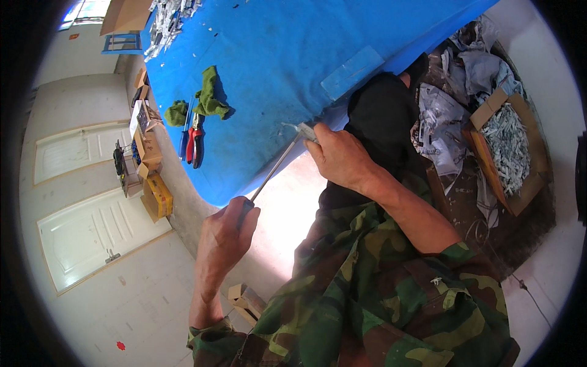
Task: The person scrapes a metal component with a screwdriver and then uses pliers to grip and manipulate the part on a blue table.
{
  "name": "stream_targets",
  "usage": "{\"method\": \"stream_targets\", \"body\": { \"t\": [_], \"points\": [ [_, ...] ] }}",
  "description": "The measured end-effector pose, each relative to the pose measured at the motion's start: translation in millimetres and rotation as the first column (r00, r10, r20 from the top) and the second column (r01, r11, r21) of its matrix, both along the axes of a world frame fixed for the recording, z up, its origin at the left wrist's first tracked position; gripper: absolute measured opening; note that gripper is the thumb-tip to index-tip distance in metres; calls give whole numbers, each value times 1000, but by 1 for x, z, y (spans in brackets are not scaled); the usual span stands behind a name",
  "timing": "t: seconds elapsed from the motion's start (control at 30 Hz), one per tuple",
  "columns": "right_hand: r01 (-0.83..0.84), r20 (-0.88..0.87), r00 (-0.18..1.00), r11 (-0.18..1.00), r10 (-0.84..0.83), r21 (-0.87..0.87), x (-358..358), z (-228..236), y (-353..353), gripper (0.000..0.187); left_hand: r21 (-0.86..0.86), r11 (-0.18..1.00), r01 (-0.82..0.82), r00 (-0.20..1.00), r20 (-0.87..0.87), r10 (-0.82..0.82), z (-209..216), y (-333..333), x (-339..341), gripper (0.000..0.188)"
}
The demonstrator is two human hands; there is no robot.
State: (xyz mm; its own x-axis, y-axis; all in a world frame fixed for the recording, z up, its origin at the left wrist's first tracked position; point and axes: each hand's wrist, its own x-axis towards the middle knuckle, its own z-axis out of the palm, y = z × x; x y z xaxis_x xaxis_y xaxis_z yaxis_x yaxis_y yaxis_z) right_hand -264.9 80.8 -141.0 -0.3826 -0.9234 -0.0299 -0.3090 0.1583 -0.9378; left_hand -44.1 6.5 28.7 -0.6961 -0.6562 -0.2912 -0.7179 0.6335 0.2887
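My left hand (221,244) is closed round the dark handle of a screwdriver (276,166). Its long metal shaft slants up to the right, the tip meeting or passing just beside a small pale grey block-shaped part (307,132). That part is pinched between the thumb and fingers of my right hand (347,158), near the front edge of the blue-covered table (269,73). Thin whitish strands show at its left end. On the table to the left lie pliers with red and black handles (197,142), a second, blue-handled screwdriver (185,136) and green cloth pieces (211,98).
Silvery strip-like parts (168,27) are heaped at the table's far left. To my right stand an open cardboard box (483,160) full of similar parts and grey plastic bags (439,125). Cardboard boxes (158,194) line the left wall near white doors (98,235).
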Motion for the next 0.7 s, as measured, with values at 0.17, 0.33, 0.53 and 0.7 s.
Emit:
{"method": "stream_targets", "body": {
  "t": [0.17,0.33,0.53,0.7],
  "points": [
    [-41,-53,998,999,41,0,-1,0,0,28,-23,999,31,999,26,-31,2,-4,1,15],
    [-57,-68,996,998,56,-12,-3,-4,-1,28,78,997,5,999,43,-8,2,-14,1,13],
    [-53,-75,996,999,52,-8,-2,-3,-1,27,371,913,-171,985,62,160,-5,-21,6,22],
    [-61,-57,997,998,61,6,-2,-2,-1,27,476,842,-253,967,90,240,-12,-23,13,34]
  ]
}}
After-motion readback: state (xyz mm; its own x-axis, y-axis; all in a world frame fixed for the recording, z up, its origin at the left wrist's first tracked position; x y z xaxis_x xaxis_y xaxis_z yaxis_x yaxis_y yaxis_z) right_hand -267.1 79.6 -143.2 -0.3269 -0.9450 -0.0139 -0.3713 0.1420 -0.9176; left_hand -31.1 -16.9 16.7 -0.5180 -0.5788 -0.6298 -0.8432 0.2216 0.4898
